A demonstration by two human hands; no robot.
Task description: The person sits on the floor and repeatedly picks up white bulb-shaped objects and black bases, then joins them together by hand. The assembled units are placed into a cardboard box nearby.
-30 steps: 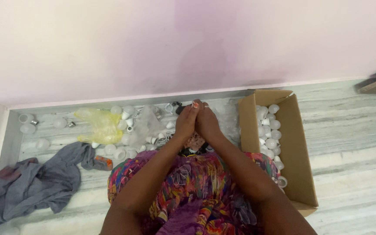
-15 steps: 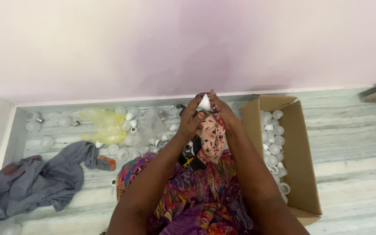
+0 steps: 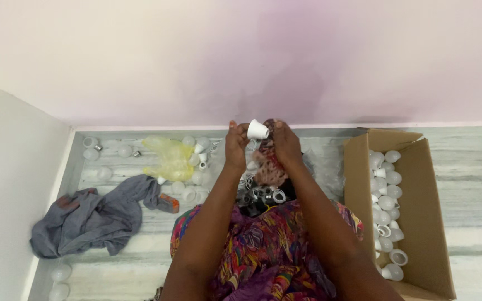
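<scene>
White bulb housing, higher than before.

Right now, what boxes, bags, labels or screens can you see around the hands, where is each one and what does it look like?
Open brown cardboard box: on the floor to the right, rectangular, flaps up, holding white plastic bulb housings.
Crumpled yellow plastic bag: on the floor to the left, near the wall, translucent, among loose white pieces.
Clear plastic bag: on the floor between the hands and the box, crinkled.
No labels, signs or screens are visible.
</scene>
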